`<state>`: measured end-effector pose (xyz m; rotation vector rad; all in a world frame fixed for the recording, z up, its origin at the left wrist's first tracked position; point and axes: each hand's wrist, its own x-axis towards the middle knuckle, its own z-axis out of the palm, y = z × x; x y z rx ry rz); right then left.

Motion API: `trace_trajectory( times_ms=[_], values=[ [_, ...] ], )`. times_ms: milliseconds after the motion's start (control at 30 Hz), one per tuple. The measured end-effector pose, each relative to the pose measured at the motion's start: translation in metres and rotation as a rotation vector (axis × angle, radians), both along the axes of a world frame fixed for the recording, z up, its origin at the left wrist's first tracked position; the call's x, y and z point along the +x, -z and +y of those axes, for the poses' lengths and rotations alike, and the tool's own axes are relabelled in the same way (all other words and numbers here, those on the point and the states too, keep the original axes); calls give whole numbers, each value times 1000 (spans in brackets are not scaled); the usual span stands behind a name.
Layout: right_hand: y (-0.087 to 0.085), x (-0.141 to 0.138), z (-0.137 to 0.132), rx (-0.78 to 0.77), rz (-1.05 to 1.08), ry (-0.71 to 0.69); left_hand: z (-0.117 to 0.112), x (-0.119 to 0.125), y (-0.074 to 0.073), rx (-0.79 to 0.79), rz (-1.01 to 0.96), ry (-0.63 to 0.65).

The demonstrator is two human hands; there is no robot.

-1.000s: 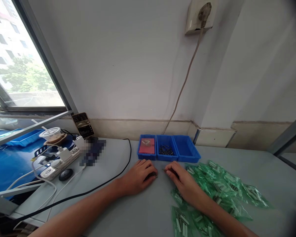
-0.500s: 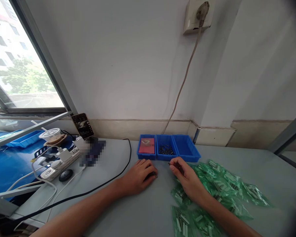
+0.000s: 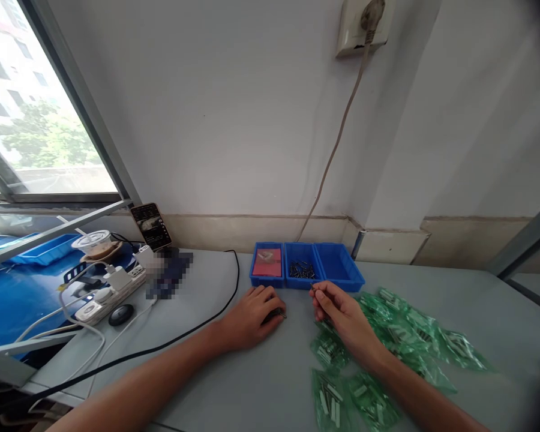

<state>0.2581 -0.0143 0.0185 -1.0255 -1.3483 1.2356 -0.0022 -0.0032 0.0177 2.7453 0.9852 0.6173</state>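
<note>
My left hand (image 3: 254, 318) rests on the grey table, its fingers curled over small screw-like metal pieces (image 3: 279, 313) that show between finger and thumb. Most of what it covers is hidden. Between thumb and forefinger, my right hand (image 3: 337, 307) pinches a tiny dark screw-like piece (image 3: 313, 288), just in front of the blue bins. The middle bin (image 3: 290, 278) holds a heap of dark screws (image 3: 302, 270). In the left bin (image 3: 253, 273) lies a pink-red card (image 3: 270, 270) with a small clear bag on it. The right bin (image 3: 337, 264) shows its bare blue floor.
Several green plastic bags of metal parts (image 3: 328, 399) lie around my right forearm. A black cable (image 3: 193, 328) crosses the table to the left. Beyond it are a power strip (image 3: 112, 297), a black mouse (image 3: 121, 315), a propped phone (image 3: 151, 225) and a lidded cup (image 3: 92, 240).
My right hand has turned slightly and risen a little, still pinching the small piece near the bins. The left hand stays almost where it was. The view has shifted slightly.
</note>
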Motion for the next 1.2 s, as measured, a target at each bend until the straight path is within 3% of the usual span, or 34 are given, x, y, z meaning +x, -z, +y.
trace_trajectory(
  times_ms=[400,700,833,1200],
  values=[
    [-1,0,-2,160,-206,118,0,0,0,-1,2,4],
    [-8,-3,-7,-116,113,-68,1,0,0,4,-2,6],
    [-6,-3,-6,-142,171,-75,1,-1,1,10,-5,11],
    [0,-3,-4,125,-194,50,1,-1,1,3,-2,11]
  ],
)
